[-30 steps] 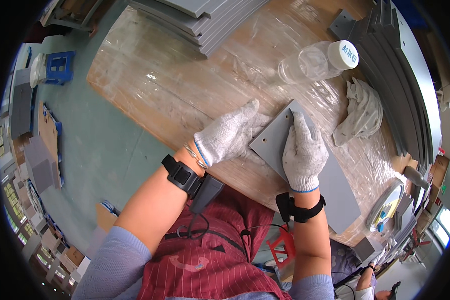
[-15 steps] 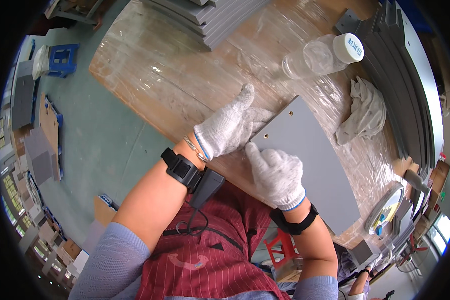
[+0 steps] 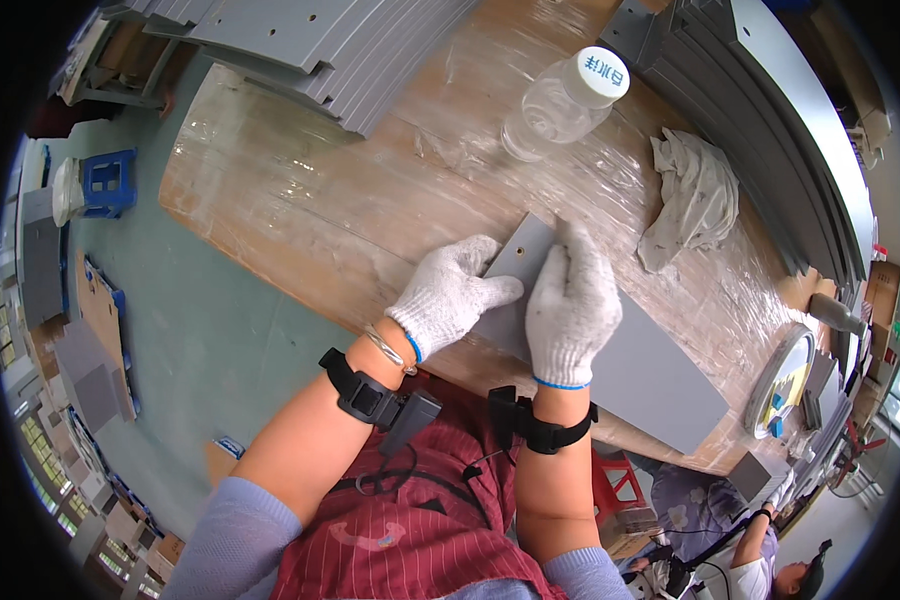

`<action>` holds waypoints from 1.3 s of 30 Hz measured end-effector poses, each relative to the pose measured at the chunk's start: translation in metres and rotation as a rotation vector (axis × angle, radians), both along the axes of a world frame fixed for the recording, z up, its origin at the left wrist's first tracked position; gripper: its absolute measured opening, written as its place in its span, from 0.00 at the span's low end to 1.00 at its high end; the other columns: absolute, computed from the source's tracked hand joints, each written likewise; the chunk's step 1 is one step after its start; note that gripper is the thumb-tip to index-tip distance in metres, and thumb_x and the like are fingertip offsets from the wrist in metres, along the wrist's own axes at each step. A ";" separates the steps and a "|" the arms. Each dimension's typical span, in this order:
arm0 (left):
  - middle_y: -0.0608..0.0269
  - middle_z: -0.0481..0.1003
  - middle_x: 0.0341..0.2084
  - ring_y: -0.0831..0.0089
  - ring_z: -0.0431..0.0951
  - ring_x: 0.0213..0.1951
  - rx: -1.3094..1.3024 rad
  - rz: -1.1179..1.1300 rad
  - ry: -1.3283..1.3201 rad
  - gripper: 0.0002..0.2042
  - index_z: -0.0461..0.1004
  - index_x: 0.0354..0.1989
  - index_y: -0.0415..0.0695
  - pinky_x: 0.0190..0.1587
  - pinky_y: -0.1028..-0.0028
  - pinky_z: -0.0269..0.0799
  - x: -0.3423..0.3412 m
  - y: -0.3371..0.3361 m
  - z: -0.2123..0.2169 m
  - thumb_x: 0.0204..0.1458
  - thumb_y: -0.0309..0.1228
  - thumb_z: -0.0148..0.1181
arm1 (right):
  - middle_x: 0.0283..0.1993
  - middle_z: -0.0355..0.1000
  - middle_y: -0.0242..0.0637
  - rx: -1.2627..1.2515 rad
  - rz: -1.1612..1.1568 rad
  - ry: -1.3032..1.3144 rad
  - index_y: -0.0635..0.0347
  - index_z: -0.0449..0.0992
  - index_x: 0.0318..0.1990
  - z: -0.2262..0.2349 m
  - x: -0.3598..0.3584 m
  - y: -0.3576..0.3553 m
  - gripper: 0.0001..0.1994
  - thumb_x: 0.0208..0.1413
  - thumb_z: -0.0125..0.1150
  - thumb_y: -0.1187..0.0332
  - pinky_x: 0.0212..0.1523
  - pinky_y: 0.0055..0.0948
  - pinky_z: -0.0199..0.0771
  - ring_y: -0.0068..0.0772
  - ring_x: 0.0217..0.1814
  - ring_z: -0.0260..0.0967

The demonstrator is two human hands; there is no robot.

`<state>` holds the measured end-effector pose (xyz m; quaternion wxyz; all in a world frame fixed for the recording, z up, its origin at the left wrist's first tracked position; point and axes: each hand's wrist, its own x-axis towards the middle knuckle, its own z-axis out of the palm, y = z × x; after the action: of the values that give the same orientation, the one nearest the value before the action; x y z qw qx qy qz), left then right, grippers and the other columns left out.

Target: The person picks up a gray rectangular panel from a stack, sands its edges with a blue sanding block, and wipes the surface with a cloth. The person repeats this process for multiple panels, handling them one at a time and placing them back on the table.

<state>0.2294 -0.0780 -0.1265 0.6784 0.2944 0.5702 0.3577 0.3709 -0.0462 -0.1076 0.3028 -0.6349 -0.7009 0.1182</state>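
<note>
Grey panel (image 3: 660, 370) beneath right hand (image 3: 572, 310), its grip unclear, panel's left end held by left hand (image 3: 450, 293)

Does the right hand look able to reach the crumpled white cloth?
Probably yes: the right hand is over the grey panel, with only film-covered table between it and the cloth.
</note>
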 end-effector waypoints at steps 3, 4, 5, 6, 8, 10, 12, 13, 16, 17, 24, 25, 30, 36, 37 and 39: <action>0.61 0.78 0.45 0.75 0.75 0.47 -0.028 0.068 -0.047 0.16 0.73 0.50 0.34 0.53 0.74 0.72 0.003 -0.004 0.007 0.54 0.22 0.66 | 0.41 0.80 0.47 0.057 -0.309 0.066 0.64 0.81 0.47 -0.009 0.061 -0.002 0.10 0.58 0.61 0.77 0.44 0.35 0.79 0.45 0.40 0.80; 0.61 0.78 0.46 0.75 0.75 0.48 -0.036 0.086 -0.046 0.16 0.73 0.51 0.34 0.54 0.74 0.72 0.004 -0.002 0.013 0.54 0.21 0.65 | 0.41 0.80 0.47 0.075 -0.352 0.110 0.63 0.81 0.47 -0.012 0.067 -0.005 0.11 0.58 0.61 0.77 0.45 0.35 0.79 0.45 0.40 0.80; 0.60 0.78 0.47 0.75 0.75 0.49 -0.045 0.103 -0.046 0.17 0.73 0.52 0.33 0.54 0.74 0.72 0.005 -0.002 0.015 0.54 0.20 0.65 | 0.42 0.80 0.47 0.094 -0.395 0.154 0.63 0.81 0.47 -0.013 0.071 -0.006 0.11 0.57 0.61 0.78 0.45 0.35 0.79 0.45 0.41 0.80; 0.60 0.78 0.47 0.75 0.76 0.49 -0.010 0.091 -0.061 0.17 0.72 0.53 0.33 0.54 0.74 0.72 0.008 0.000 0.012 0.54 0.20 0.65 | 0.40 0.80 0.46 0.137 -0.316 0.137 0.62 0.81 0.48 -0.010 0.059 -0.007 0.12 0.56 0.61 0.78 0.43 0.36 0.80 0.45 0.39 0.80; 0.59 0.79 0.47 0.75 0.77 0.48 0.048 0.052 -0.113 0.18 0.72 0.53 0.34 0.54 0.74 0.73 0.006 0.000 0.000 0.54 0.21 0.65 | 0.33 0.77 0.41 0.128 -0.151 0.030 0.56 0.79 0.50 0.002 0.012 -0.006 0.16 0.53 0.62 0.76 0.34 0.37 0.79 0.43 0.32 0.77; 0.61 0.79 0.45 0.76 0.77 0.45 -0.049 0.096 -0.119 0.13 0.74 0.49 0.36 0.50 0.75 0.74 0.004 0.001 0.003 0.56 0.21 0.63 | 0.31 0.76 0.38 -0.035 -0.113 -0.061 0.52 0.79 0.49 0.004 -0.019 -0.003 0.15 0.52 0.63 0.70 0.32 0.38 0.77 0.43 0.31 0.77; 0.60 0.79 0.45 0.75 0.78 0.45 -0.058 0.086 -0.144 0.13 0.73 0.50 0.36 0.51 0.75 0.75 0.003 0.002 0.005 0.57 0.21 0.62 | 0.30 0.75 0.37 -0.068 -0.125 -0.071 0.51 0.78 0.51 -0.001 -0.007 -0.003 0.16 0.52 0.63 0.70 0.29 0.38 0.75 0.41 0.29 0.76; 0.60 0.79 0.45 0.75 0.78 0.45 -0.026 0.116 -0.106 0.14 0.73 0.50 0.35 0.51 0.74 0.75 0.005 0.002 0.008 0.56 0.20 0.62 | 0.30 0.74 0.37 -0.014 -0.178 -0.101 0.52 0.77 0.52 -0.005 0.013 -0.006 0.18 0.51 0.63 0.70 0.28 0.37 0.75 0.40 0.29 0.76; 0.59 0.79 0.44 0.75 0.78 0.45 -0.001 0.094 -0.027 0.15 0.73 0.51 0.35 0.52 0.74 0.74 0.006 -0.001 0.008 0.54 0.18 0.62 | 0.31 0.74 0.37 0.142 -0.353 -0.175 0.52 0.77 0.54 -0.019 0.110 -0.024 0.20 0.51 0.63 0.72 0.28 0.36 0.76 0.40 0.28 0.75; 0.59 0.79 0.44 0.74 0.78 0.45 0.005 0.093 -0.005 0.16 0.73 0.51 0.35 0.52 0.74 0.73 0.005 -0.001 0.008 0.53 0.18 0.62 | 0.31 0.75 0.37 0.191 -0.430 -0.189 0.52 0.78 0.53 -0.022 0.154 -0.032 0.19 0.52 0.63 0.73 0.29 0.36 0.76 0.41 0.28 0.75; 0.60 0.77 0.45 0.74 0.77 0.45 0.001 0.113 0.155 0.26 0.65 0.62 0.29 0.51 0.74 0.73 0.001 -0.005 0.003 0.53 0.22 0.61 | 0.46 0.80 0.49 0.017 -1.193 -0.326 0.59 0.81 0.49 -0.028 0.412 -0.124 0.12 0.59 0.60 0.70 0.50 0.35 0.78 0.48 0.47 0.79; 0.60 0.77 0.46 0.75 0.77 0.45 -0.001 0.132 0.212 0.28 0.63 0.64 0.28 0.51 0.75 0.73 -0.005 -0.007 -0.001 0.54 0.23 0.61 | 0.46 0.79 0.49 0.191 -1.125 -0.202 0.60 0.81 0.49 -0.024 0.390 -0.111 0.12 0.59 0.60 0.71 0.50 0.35 0.78 0.48 0.47 0.78; 0.55 0.74 0.57 0.69 0.71 0.59 0.042 0.267 0.522 0.31 0.65 0.64 0.29 0.62 0.71 0.65 0.003 0.000 -0.015 0.59 0.38 0.63 | 0.26 0.68 0.32 0.044 -0.270 -0.161 0.56 0.77 0.54 -0.006 0.205 -0.060 0.21 0.49 0.58 0.71 0.23 0.33 0.72 0.32 0.25 0.71; 0.60 0.75 0.55 0.72 0.73 0.55 -0.033 0.281 0.426 0.24 0.71 0.61 0.34 0.59 0.72 0.67 0.006 0.002 -0.007 0.64 0.40 0.57 | 0.26 0.67 0.34 0.073 -0.546 -0.294 0.53 0.75 0.57 -0.023 0.300 -0.096 0.22 0.51 0.61 0.69 0.21 0.35 0.71 0.34 0.22 0.70; 0.61 0.75 0.55 0.72 0.73 0.54 -0.056 0.280 0.429 0.24 0.71 0.61 0.34 0.59 0.72 0.67 0.008 0.002 -0.005 0.64 0.41 0.57 | 0.26 0.68 0.35 0.105 -0.705 -0.338 0.52 0.76 0.55 -0.028 0.338 -0.114 0.19 0.54 0.62 0.69 0.22 0.36 0.72 0.38 0.22 0.70; 0.62 0.76 0.53 0.73 0.74 0.52 0.013 0.274 0.454 0.24 0.72 0.61 0.35 0.57 0.73 0.68 0.001 -0.001 -0.012 0.64 0.42 0.57 | 0.31 0.75 0.39 0.015 -1.007 -0.477 0.55 0.79 0.52 -0.029 0.405 -0.157 0.15 0.57 0.60 0.70 0.28 0.39 0.77 0.43 0.28 0.75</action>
<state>0.2308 -0.0790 -0.1390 0.4766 0.2917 0.7399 0.3746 0.7763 -0.2029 -0.1366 0.1593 -0.8984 -0.3609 -0.1928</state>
